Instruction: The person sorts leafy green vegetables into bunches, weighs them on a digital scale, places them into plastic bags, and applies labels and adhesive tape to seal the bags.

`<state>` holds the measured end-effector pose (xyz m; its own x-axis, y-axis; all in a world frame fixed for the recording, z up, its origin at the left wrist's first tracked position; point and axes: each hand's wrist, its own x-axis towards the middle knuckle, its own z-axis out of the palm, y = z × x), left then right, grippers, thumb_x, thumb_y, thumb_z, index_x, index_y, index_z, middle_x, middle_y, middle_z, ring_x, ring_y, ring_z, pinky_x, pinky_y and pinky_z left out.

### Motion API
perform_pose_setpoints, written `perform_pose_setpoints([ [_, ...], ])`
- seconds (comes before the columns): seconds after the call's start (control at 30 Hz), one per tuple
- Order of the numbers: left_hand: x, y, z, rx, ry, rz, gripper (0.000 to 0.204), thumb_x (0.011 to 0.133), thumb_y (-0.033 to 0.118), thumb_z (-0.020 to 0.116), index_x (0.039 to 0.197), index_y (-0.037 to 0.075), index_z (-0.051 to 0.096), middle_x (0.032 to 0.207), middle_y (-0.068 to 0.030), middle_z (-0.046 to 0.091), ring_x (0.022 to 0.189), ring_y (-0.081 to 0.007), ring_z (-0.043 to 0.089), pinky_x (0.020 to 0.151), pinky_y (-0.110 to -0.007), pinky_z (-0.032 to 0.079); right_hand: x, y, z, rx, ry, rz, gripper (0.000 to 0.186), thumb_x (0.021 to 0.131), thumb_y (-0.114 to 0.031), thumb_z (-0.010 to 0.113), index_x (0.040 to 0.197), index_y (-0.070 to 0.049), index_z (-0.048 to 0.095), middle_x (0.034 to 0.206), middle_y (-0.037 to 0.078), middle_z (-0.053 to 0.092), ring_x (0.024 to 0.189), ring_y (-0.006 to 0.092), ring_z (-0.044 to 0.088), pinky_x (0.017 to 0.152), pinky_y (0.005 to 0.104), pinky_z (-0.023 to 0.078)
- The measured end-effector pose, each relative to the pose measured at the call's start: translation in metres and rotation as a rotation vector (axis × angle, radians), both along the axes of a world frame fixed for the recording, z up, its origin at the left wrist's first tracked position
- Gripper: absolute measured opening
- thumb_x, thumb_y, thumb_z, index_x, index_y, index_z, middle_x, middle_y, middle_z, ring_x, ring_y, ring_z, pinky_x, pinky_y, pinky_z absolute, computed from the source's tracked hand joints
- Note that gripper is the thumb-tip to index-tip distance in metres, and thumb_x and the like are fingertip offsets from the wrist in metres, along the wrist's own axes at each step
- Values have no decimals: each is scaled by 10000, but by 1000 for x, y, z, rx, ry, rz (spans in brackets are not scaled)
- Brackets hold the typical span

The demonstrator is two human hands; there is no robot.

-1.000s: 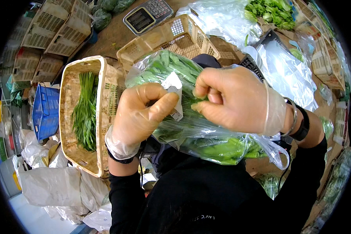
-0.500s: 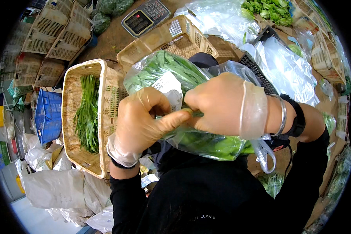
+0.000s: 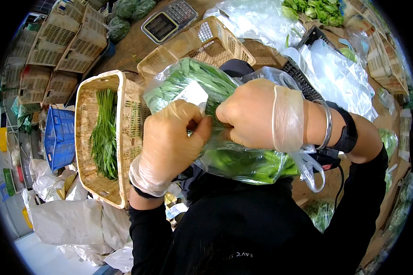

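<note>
A clear plastic bag of leafy greens (image 3: 257, 166) lies in front of me, its upper part full of long green leaves. A white printed label (image 3: 193, 95) is on it. My left hand (image 3: 176, 137), in a thin translucent glove, is closed at the bag's middle, thumb and forefinger pinched together beside the label. Just right of it, my right hand (image 3: 254, 114), gloved too, is closed in a fist on the bag's plastic. A small gap separates the hands. Both sets of fingertips are partly hidden. Loose plastic handles (image 3: 313, 176) hang below my right wrist.
At left stands a cream crate (image 3: 124, 137) with a bundle of thin green stalks (image 3: 103, 133). Another cream crate (image 3: 160, 59) lies beyond the bag, near a scale with keypad (image 3: 170, 20). Plastic sheets (image 3: 339, 82) cover a black crate at right. A blue basket (image 3: 59, 137) is far left.
My hands have drawn slightly apart from touching fingertips. My left hand has turned and its thumb has pulled back; my right hand has shifted a little left and up.
</note>
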<state>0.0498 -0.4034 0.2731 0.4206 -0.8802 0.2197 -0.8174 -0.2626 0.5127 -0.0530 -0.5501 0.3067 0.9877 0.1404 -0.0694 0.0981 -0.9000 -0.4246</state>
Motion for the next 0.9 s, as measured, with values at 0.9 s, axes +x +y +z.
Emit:
perform_pose_setpoints([
  [0.9, 20, 16, -2, -75, 330, -72, 375, 680, 229, 766, 952, 28, 604, 745, -53, 576, 575, -123, 520, 529, -251, 434, 5, 2, -1, 172, -29, -32, 148, 702, -137, 579, 622, -32, 510, 569, 160, 525, 588, 360, 549, 535, 428, 433],
])
